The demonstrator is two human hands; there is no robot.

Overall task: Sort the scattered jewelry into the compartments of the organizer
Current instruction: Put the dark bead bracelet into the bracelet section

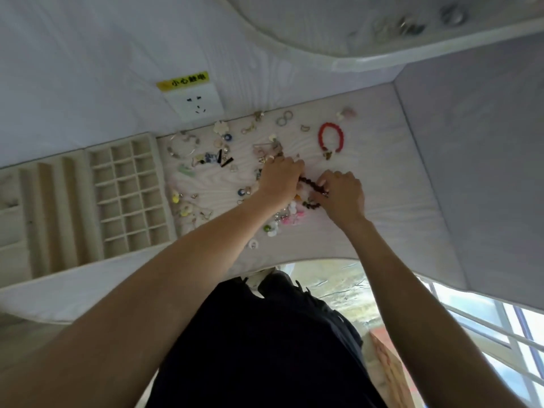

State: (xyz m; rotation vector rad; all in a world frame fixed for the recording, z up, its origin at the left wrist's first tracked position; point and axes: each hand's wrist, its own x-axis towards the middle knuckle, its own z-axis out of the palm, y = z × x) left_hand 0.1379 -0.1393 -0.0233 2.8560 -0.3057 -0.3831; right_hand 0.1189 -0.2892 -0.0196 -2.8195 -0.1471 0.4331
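Pinching a dark beaded strand [313, 186], left hand [279, 178] and right hand [343, 192] grip closed.

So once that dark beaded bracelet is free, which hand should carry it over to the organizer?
Probably the left hand: it already touches the dark beaded bracelet and lies nearer the organizer, which sits at the left. The right hand would have to cross over it.

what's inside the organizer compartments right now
The organizer grid cells all look bare. One far-left compartment holds a small dark speck, too small to identify. The long slots look bare too, though their walls hide part of the floors.
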